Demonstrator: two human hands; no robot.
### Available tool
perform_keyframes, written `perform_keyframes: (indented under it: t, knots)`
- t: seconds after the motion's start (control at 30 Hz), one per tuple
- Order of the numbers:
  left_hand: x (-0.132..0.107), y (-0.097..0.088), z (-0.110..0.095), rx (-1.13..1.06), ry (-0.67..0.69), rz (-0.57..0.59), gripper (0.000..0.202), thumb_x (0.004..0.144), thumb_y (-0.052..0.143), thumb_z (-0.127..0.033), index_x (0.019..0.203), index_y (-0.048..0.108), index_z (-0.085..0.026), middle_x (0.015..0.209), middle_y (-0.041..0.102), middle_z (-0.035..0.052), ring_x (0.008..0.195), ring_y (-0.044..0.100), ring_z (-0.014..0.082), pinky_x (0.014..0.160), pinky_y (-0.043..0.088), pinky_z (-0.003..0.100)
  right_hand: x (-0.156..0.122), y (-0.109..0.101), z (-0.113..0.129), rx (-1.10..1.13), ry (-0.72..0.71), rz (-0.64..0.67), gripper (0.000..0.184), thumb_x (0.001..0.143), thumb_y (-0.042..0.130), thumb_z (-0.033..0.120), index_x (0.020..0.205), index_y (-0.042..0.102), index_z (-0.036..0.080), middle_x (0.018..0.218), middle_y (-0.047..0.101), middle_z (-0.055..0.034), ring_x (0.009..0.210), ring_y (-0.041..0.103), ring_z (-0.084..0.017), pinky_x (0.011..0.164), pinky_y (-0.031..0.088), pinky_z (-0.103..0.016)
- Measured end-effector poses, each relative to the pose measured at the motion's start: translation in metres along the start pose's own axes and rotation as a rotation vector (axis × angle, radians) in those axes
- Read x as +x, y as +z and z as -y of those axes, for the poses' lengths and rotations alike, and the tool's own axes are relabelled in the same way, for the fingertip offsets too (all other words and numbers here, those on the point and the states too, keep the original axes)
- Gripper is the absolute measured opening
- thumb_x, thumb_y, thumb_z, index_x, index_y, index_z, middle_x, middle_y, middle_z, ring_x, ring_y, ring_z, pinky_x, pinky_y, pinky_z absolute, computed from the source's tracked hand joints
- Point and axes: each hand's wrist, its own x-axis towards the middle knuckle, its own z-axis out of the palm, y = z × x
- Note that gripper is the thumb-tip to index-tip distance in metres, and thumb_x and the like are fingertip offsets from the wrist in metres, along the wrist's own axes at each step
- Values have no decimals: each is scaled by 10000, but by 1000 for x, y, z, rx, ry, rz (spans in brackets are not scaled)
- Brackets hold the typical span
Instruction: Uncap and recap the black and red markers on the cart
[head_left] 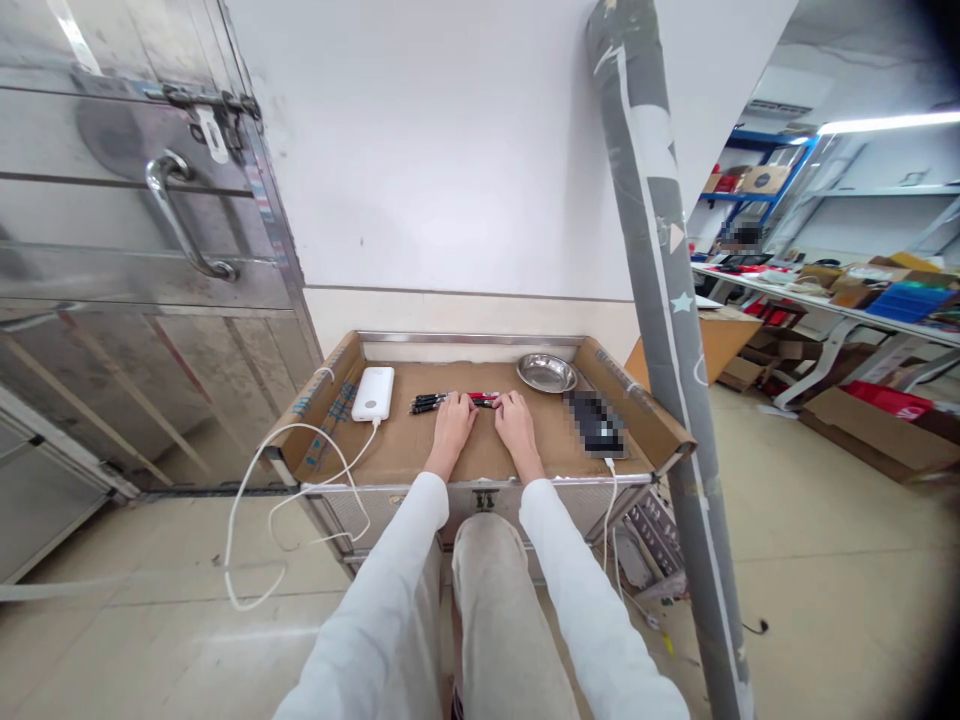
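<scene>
A small bunch of pens (427,403), black with some red, lies crosswise on the cardboard-covered top of a low stand (480,445). My left hand (452,425) is closed over the middle of the bunch, its fingers curled on the pens and hiding part of them. At the right end of the same pens, my right hand (514,425) has its fingers bent and its thumb close to the tips. How firmly each hand grips cannot be made out. Dark barrels stick out to the left of my left hand, and a red one shows between the hands.
Left of the pens sits a white power bank (373,394) with a looping white cable (238,500). A round metal dish (547,373) and a plugged-in phone (596,424) are on the right. A tall grey wrapped roll (660,250) leans beside the stand. A metal door (112,200) stands left.
</scene>
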Motion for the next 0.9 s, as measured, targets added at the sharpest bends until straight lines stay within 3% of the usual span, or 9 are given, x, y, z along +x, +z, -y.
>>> perform_keyframes:
  t: [0.47, 0.73, 0.9]
  knots:
    - [0, -3, -2, 4, -3, -22, 190, 889, 403, -101, 954, 575, -149, 956, 600, 103, 931, 564, 219, 864, 436, 354, 2, 2, 0, -20, -16, 100, 259, 863, 409, 84, 976, 629, 160, 971, 623, -107, 942, 518, -221, 869, 375, -333]
    - [-6, -8, -5, 95, -394, -268, 273, 887, 282, -94, 991, 534, -73, 1052, 557, 233, 1024, 526, 331, 855, 418, 456, 1, -5, 6, 66, -71, 102, 253, 849, 415, 80, 895, 636, 196, 971, 629, -78, 926, 529, -213, 834, 383, -325]
    - [-10, -5, -5, 52, -463, -295, 251, 886, 291, -100, 991, 519, -96, 1062, 561, 219, 1068, 510, 325, 908, 394, 476, 2, -2, 5, 108, -76, 103, 267, 841, 407, 72, 918, 633, 190, 976, 628, -75, 944, 534, -216, 857, 395, -332]
